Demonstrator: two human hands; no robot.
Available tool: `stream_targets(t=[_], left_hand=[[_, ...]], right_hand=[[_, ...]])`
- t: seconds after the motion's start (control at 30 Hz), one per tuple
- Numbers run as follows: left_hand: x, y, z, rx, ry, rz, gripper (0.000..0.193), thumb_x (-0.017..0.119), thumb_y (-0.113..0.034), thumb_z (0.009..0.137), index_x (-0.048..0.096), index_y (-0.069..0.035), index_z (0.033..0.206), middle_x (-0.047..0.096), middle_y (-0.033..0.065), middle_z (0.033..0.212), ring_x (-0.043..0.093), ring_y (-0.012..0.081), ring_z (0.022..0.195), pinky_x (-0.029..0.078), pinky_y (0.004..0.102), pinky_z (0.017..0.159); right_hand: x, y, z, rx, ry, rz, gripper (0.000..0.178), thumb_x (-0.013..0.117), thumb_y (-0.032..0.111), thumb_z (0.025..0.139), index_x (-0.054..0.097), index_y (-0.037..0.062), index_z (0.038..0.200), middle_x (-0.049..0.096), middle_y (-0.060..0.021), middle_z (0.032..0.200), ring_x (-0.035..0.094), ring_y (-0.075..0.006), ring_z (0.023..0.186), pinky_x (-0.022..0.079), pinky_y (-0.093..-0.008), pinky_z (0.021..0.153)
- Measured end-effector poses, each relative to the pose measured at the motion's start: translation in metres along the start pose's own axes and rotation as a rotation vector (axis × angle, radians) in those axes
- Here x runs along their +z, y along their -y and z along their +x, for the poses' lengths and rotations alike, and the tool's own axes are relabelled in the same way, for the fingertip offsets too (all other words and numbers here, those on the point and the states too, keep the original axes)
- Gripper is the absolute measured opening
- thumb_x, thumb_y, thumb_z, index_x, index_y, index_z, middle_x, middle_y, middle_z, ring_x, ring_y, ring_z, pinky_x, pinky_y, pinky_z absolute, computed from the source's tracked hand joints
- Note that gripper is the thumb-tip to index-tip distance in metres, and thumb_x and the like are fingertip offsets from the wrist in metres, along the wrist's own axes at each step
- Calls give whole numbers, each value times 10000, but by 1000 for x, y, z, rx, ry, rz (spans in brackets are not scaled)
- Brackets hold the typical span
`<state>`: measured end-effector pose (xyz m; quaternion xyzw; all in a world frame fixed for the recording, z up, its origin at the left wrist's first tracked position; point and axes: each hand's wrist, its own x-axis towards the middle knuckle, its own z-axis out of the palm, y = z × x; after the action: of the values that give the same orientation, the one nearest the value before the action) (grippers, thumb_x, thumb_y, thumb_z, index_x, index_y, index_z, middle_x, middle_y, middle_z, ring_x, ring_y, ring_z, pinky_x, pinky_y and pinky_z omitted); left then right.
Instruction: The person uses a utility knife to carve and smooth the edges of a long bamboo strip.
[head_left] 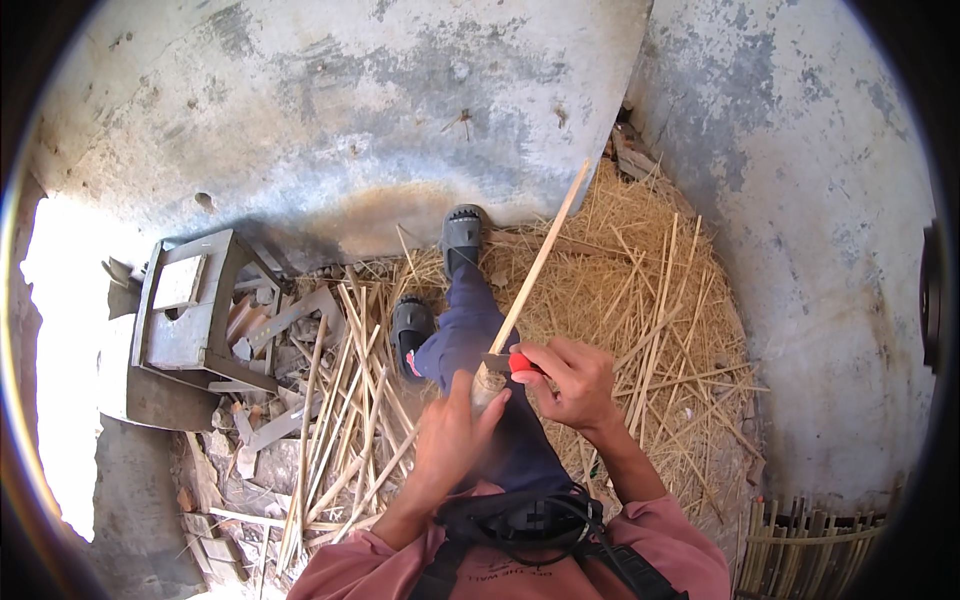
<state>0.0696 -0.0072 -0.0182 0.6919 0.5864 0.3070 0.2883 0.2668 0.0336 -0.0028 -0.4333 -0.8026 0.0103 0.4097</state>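
A long pale wooden strip [541,262] runs up and away from my lap toward the wall. My left hand [452,432] is closed around its near end, where a whitish pad or wrapping [487,384] shows between thumb and fingers; its kind is unclear. In my right hand [575,384] is a knife with a red handle [520,363]. The short dark blade [495,361] points left and lies across the strip, just above the pad. Both hands meet over my dark blue trouser leg [470,315].
Straw-like shavings [570,290] cover the floor ahead and right. More strips [345,400] lie in a loose pile at left, beside an overturned wooden stool [190,300] and rubble. Worn walls [400,110] enclose the spot; a slatted rack [810,550] stands at lower right.
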Motion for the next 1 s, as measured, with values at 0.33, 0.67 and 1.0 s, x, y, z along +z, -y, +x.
stream_targets(t=[0.33, 0.67, 1.0], left_hand=[[4, 6, -5, 34, -42, 53, 472, 747, -315, 963, 525, 52, 1161, 595, 262, 602, 617, 489, 575, 441, 557, 531], [4, 6, -6, 11, -77, 10, 434, 747, -317, 965, 542, 50, 1076, 572, 267, 574, 605, 491, 558, 424, 542, 506], [2, 6, -6, 2, -62, 31, 438, 740, -312, 970, 539, 55, 1098, 586, 281, 599, 611, 500, 576, 425, 552, 512]], right_hand=[[6, 1, -2, -11, -28, -3, 256, 762, 312, 898, 750, 101, 1044, 584, -26, 683, 595, -211, 555, 439, -349, 498], [10, 0, -2, -3, -51, -32, 263, 756, 327, 907, 757, 107, 1052, 583, -27, 681, 585, -217, 542, 444, -358, 498], [10, -7, 5, -2, -89, -29, 250, 763, 328, 903, 757, 110, 1025, 587, -32, 684, 582, -225, 536, 443, -361, 496]])
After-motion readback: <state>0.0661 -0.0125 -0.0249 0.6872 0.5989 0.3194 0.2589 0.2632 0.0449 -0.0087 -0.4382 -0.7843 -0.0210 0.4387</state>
